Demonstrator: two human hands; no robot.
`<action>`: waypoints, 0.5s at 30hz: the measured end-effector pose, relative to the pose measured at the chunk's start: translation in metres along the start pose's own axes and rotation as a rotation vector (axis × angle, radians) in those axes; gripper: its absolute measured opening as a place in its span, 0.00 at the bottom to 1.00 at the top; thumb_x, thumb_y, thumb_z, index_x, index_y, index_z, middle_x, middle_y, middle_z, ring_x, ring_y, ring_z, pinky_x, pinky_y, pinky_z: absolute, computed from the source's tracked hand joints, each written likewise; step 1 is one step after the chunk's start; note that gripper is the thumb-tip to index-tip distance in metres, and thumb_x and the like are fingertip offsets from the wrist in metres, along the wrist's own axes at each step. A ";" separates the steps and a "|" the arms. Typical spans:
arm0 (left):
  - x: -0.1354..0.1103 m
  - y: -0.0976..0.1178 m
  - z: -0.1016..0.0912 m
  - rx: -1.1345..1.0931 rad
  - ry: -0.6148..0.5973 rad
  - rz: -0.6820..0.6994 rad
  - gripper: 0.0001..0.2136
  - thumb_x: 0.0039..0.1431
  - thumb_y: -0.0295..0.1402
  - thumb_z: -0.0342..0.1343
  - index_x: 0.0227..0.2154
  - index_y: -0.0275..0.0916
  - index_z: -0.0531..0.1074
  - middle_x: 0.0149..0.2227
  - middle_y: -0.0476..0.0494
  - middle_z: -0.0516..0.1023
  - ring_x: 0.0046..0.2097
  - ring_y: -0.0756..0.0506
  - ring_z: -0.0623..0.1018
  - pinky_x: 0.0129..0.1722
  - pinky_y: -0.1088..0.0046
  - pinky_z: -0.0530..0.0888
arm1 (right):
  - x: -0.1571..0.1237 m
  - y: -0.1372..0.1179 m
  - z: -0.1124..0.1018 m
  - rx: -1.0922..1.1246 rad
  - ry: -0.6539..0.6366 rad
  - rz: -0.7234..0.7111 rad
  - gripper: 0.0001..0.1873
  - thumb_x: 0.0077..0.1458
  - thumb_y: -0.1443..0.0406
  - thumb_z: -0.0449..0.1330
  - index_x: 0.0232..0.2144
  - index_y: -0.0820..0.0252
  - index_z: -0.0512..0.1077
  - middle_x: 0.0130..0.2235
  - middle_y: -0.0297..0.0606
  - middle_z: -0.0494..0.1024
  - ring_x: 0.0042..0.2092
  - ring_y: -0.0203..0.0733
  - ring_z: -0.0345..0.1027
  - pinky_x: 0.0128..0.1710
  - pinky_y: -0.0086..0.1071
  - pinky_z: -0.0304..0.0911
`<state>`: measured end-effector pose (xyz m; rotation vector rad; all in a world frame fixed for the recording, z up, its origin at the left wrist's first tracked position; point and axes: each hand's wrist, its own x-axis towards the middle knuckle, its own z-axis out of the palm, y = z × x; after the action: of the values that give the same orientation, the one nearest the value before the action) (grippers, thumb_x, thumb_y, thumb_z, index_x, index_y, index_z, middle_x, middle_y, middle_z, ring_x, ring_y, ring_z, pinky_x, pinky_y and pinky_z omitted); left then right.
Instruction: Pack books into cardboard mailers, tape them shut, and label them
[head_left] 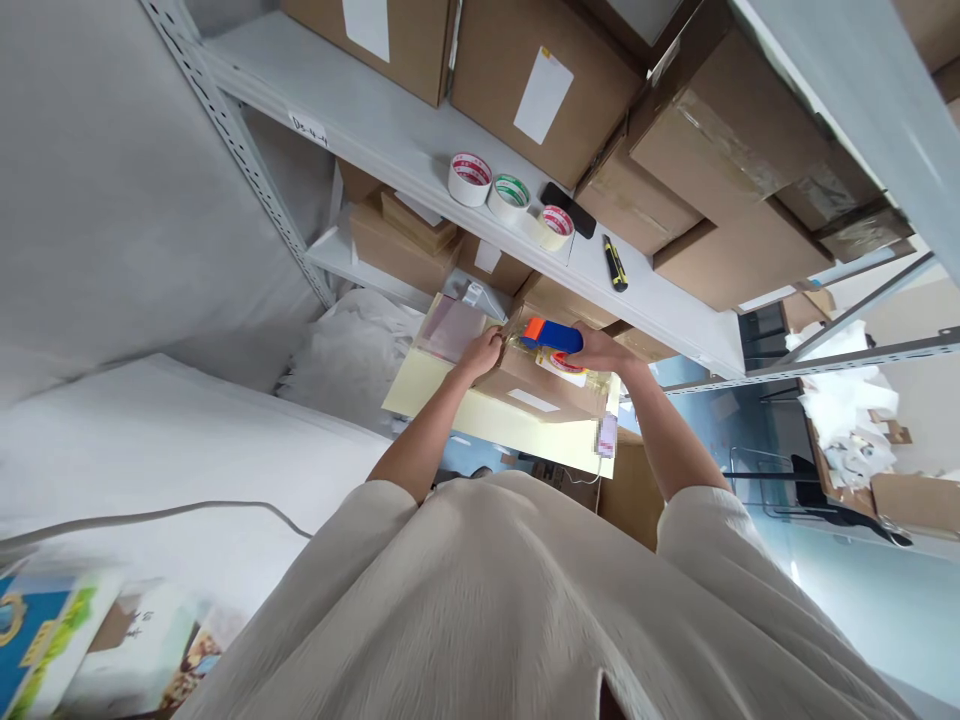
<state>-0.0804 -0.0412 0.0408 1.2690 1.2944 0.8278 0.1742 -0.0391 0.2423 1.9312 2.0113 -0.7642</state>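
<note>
My right hand (596,350) is wrapped around a blue tape dispenser (561,337) with an orange front end, held over the top of a cardboard box (538,388). A roll with a red and yellow core shows under the dispenser. At the box's left end, my left hand (482,352) has its fingers pinched together against the edge; what lies between them is too small to make out. Clear tape glints on the box's top near both ends, and a white label (533,400) is on its near side. The box rests on a pale yellow board (491,420).
Above the board, a white metal shelf (405,140) holds several tape rolls (470,180), a black phone (568,210), a yellow and black utility knife (614,264) and large cartons (540,85). White plastic sheeting (352,345) lies at left. A shelf upright (232,140) stands at left.
</note>
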 end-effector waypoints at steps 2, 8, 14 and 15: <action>-0.003 0.009 -0.002 -0.030 0.022 0.079 0.29 0.74 0.32 0.55 0.75 0.46 0.77 0.77 0.40 0.79 0.79 0.33 0.75 0.81 0.53 0.69 | -0.003 0.001 0.000 0.039 -0.006 -0.013 0.29 0.57 0.55 0.78 0.58 0.50 0.74 0.49 0.43 0.90 0.50 0.57 0.84 0.45 0.41 0.78; -0.003 0.038 0.007 -0.016 -0.154 0.352 0.48 0.67 0.33 0.65 0.88 0.48 0.56 0.84 0.37 0.69 0.84 0.34 0.68 0.85 0.50 0.64 | -0.012 0.006 0.001 0.185 -0.060 -0.065 0.29 0.60 0.49 0.79 0.56 0.48 0.74 0.45 0.37 0.90 0.47 0.53 0.86 0.44 0.40 0.80; -0.006 0.037 0.012 0.347 -0.179 0.403 0.67 0.60 0.47 0.77 0.91 0.43 0.38 0.89 0.27 0.55 0.89 0.24 0.54 0.88 0.40 0.42 | -0.014 0.011 -0.003 0.116 -0.022 -0.069 0.30 0.56 0.48 0.82 0.53 0.49 0.76 0.49 0.39 0.90 0.51 0.55 0.84 0.46 0.38 0.77; -0.006 0.036 0.012 0.376 -0.185 0.399 0.68 0.61 0.49 0.78 0.91 0.43 0.37 0.89 0.26 0.53 0.89 0.25 0.53 0.88 0.41 0.41 | -0.014 0.012 -0.004 0.114 -0.024 -0.072 0.30 0.55 0.49 0.82 0.53 0.49 0.76 0.50 0.39 0.90 0.51 0.55 0.84 0.46 0.38 0.77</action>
<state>-0.0623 -0.0431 0.0750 1.9011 1.0927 0.7358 0.1877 -0.0487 0.2507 1.9092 2.0743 -0.9340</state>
